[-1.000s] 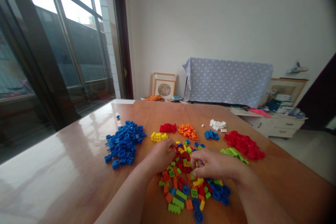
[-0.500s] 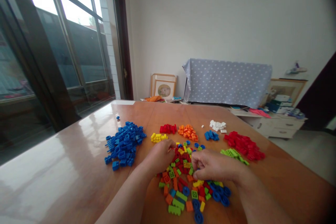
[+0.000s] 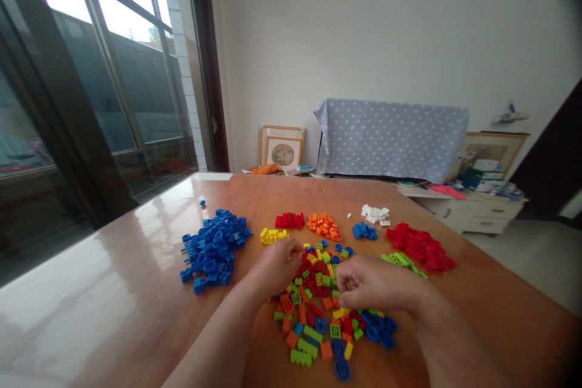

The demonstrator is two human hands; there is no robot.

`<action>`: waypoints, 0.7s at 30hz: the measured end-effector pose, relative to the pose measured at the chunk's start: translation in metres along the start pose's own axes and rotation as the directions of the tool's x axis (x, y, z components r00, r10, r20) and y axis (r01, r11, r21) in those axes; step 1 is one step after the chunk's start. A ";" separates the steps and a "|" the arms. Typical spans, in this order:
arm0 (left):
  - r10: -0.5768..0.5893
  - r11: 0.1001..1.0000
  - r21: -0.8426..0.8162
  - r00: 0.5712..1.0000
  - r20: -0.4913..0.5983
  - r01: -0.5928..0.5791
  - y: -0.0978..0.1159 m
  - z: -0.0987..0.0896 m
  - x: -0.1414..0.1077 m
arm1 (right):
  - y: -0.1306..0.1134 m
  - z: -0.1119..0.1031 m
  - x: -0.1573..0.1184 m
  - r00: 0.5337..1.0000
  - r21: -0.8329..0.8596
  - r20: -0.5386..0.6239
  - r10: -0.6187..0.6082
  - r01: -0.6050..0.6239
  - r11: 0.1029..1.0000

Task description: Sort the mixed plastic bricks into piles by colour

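So the head cam is looking down at a glossy wooden table [image 3: 104, 254], and the left hand [image 3: 275, 267] is resting at the top of a mixed pile of plastic bricks [image 3: 313, 315], which is sitting near the table's front edge. Its curled fingers [image 3: 291, 248] are touching the pile. The right hand [image 3: 375, 285] is hanging over the pile's right side with its fingers [image 3: 348, 288] pinched almost closed. Can't tell if either hand is gripping a brick. A big blue pile [image 3: 213, 248] is lying just left of the mix, while a red pile [image 3: 421, 247], a green row [image 3: 402, 262], and small yellow [image 3: 274, 236], orange [image 3: 324, 227] and white [image 3: 375, 213] heaps are spreading toward the far edge.
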State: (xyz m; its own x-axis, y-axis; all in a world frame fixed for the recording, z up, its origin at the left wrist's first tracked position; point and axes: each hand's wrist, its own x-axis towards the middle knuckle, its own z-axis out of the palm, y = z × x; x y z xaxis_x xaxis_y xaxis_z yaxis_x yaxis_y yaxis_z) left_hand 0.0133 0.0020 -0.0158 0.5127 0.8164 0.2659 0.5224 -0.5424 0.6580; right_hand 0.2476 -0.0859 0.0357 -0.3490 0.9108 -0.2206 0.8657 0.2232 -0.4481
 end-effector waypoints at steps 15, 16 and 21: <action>0.022 0.999 0.035 1.000 -0.019 -0.021 0.000 -0.002 0.000 | -0.021 0.012 0.007 0.990 -0.250 -0.129 0.060 -0.090 0.964; 0.024 0.999 0.036 1.000 -0.019 -0.023 0.000 -0.001 0.000 | -0.021 0.012 0.006 0.990 -0.256 -0.127 0.055 -0.087 0.963; 0.039 0.999 0.030 0.999 -0.005 -0.039 -0.001 0.000 0.000 | -0.019 0.012 0.006 0.992 -0.248 -0.121 0.035 -0.064 0.967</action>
State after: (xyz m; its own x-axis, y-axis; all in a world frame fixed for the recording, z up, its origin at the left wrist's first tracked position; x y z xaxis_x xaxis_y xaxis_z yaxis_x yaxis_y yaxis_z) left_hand 0.0128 0.0020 -0.0164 0.5291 0.7955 0.2955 0.5223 -0.5797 0.6254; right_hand 0.2249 -0.0889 0.0328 -0.2727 0.9534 -0.1292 0.9482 0.2436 -0.2038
